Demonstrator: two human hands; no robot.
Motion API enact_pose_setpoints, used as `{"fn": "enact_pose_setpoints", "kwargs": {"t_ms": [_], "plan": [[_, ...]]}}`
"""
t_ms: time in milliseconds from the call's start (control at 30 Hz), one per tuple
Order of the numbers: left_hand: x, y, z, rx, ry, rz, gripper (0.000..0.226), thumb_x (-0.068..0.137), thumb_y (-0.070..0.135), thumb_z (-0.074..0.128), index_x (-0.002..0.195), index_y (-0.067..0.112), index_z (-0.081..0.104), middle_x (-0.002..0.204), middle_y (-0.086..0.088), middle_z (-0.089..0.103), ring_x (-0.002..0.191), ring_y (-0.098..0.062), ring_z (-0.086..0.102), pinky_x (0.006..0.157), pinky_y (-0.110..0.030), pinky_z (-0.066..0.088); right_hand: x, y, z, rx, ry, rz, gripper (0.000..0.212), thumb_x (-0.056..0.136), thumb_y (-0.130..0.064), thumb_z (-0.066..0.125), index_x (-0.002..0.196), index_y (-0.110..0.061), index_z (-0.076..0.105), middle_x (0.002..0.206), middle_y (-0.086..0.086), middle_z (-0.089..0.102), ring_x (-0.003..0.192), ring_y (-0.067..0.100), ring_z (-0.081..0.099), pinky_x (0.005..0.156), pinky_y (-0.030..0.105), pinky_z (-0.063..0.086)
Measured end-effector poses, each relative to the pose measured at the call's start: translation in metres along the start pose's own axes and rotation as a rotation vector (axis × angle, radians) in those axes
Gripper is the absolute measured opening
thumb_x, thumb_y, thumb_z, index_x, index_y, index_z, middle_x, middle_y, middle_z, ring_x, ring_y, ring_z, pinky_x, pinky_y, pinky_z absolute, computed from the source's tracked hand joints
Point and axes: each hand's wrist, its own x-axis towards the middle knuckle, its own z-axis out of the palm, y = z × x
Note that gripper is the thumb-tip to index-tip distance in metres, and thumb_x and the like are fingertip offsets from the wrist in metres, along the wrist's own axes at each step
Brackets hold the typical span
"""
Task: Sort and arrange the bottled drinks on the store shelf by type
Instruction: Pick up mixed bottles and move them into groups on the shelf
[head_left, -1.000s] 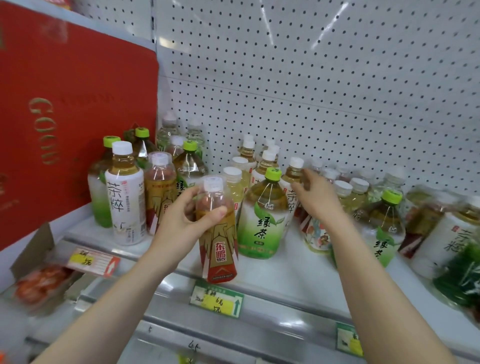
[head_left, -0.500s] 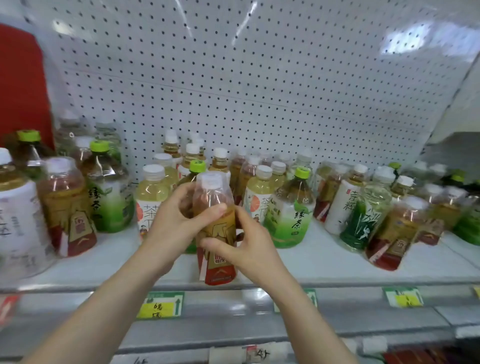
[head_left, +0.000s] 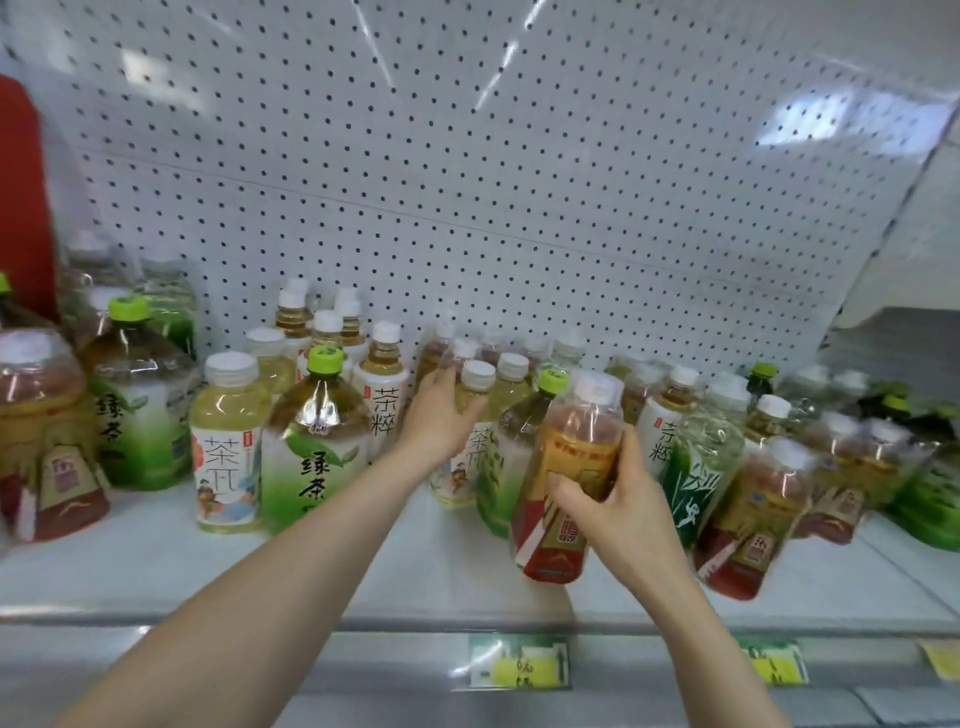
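My right hand (head_left: 610, 496) grips an amber bottle with a red-and-gold label (head_left: 569, 467), tilted, just above the white shelf (head_left: 311, 566). My left hand (head_left: 441, 410) reaches in among the bottles with fingers spread, touching a pale yellow tea bottle with a white cap (head_left: 470, 441). Green-capped green tea bottles stand at the left (head_left: 311, 441) and behind the held bottle (head_left: 511, 441). More red-label amber bottles stand at the far left (head_left: 44, 441) and at the right (head_left: 753, 514).
A white pegboard (head_left: 467, 156) backs the shelf. Mixed tea bottles crowd the back and right, including a dark green one (head_left: 698, 467). Price tags (head_left: 519, 662) hang on the shelf's front rail. A red panel (head_left: 21, 197) stands at the far left.
The amber bottle passed from my left hand to my right hand and moved right. My left hand let go and reached back among the bottles. The view swung right.
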Motion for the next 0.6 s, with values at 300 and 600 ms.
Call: {"fn": "enact_pose_setpoints", "kwargs": {"t_ms": [300, 600], "plan": [[-0.031, -0.002, -0.022, 0.095, -0.083, 0.046, 0.047, 0.096, 0.043, 0.055, 0.135, 0.018, 0.048, 0.132, -0.005, 0.057, 0.115, -0.023, 0.058, 0.098, -0.045, 0.049, 0.013, 0.011, -0.004, 0.107, 0.006, -0.080, 0.078, 0.066, -0.065, 0.073, 0.133, -0.045, 0.038, 0.110, -0.032, 0.065, 0.097, -0.010, 0.065, 0.076, 0.020, 0.051], [-0.087, 0.000, -0.059, 0.160, -0.096, 0.074, 0.037, 0.093, 0.039, 0.060, 0.126, 0.026, 0.054, 0.121, 0.009, 0.059, 0.111, -0.012, 0.057, 0.093, -0.032, 0.049, 0.055, -0.029, -0.001, 0.136, 0.027, -0.161, 0.069, 0.064, -0.060, 0.071, 0.123, -0.041, 0.042, 0.099, -0.038, 0.062, 0.088, -0.013, 0.065, 0.073, 0.028, 0.057]]}}
